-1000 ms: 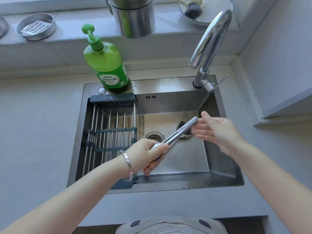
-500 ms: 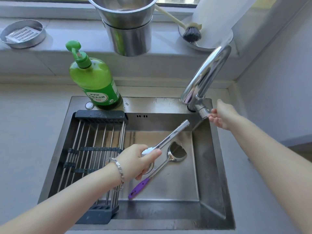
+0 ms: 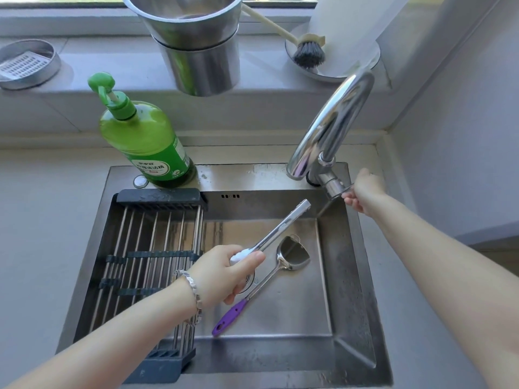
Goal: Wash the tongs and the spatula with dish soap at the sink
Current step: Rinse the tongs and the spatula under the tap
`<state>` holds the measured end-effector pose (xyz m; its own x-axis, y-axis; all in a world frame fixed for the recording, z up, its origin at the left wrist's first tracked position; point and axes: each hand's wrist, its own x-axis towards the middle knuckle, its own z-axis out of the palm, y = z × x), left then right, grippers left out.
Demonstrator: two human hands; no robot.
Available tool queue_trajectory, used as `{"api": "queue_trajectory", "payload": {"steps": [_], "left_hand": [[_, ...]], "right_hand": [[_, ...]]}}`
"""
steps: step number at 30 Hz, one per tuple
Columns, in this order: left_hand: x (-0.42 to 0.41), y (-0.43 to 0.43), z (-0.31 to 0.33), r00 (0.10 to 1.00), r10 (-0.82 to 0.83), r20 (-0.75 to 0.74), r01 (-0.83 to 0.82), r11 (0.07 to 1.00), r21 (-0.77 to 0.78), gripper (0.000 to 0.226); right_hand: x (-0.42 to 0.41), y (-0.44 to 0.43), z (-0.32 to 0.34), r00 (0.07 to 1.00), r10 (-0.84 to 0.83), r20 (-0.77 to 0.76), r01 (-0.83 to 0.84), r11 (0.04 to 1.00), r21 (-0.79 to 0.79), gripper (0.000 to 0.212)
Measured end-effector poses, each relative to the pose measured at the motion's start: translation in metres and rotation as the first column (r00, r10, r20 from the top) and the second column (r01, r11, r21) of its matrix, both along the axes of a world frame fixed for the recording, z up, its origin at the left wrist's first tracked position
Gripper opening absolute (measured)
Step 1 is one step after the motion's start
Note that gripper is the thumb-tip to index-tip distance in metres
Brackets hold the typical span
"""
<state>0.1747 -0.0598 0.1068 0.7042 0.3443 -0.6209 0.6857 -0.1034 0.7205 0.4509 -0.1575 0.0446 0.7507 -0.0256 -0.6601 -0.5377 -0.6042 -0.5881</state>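
My left hand (image 3: 224, 269) grips the steel tongs (image 3: 276, 231) by their white-tipped end and holds them above the sink (image 3: 351, 276), the hinge end pointing up toward the tap. Under them, on the sink floor, lies the spatula (image 3: 292, 254) with its purple handle (image 3: 229, 317) toward me. My right hand (image 3: 363, 193) reaches to the base of the chrome tap (image 3: 331, 127) and its fingers curl round the tap lever (image 3: 346, 188). No water is running. The green dish soap bottle (image 3: 146, 144) stands on the sink's back rim at the left.
A black-framed roll-up drying rack (image 3: 146, 256) covers the sink's left part. On the window ledge stand stacked steel buckets (image 3: 196, 43), a dish brush (image 3: 307, 53) on a round steel base, and a round steel dish (image 3: 26, 63). Grey counter surrounds the sink.
My right hand left the tongs' far end and went to the tap lever. My left hand kept hold of the tongs. The view tilted up, showing the spatula in the sink.
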Motion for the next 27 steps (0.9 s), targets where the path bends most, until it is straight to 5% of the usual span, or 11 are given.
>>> {"api": "queue_trajectory", "payload": {"steps": [20,27], "left_hand": [[-0.018,0.002,0.001,0.998,0.063,-0.003,-0.063,0.997,-0.052,0.034],[-0.02,-0.004,-0.001,0.993,0.11,0.052,-0.106,0.992,-0.072,0.035]], "right_hand": [[-0.009,-0.009,-0.006,0.994,-0.101,-0.043,0.106,0.987,0.12,0.041],[-0.089,0.008,0.041,0.947,0.141,-0.29,0.03,0.857,0.515,0.052]]}}
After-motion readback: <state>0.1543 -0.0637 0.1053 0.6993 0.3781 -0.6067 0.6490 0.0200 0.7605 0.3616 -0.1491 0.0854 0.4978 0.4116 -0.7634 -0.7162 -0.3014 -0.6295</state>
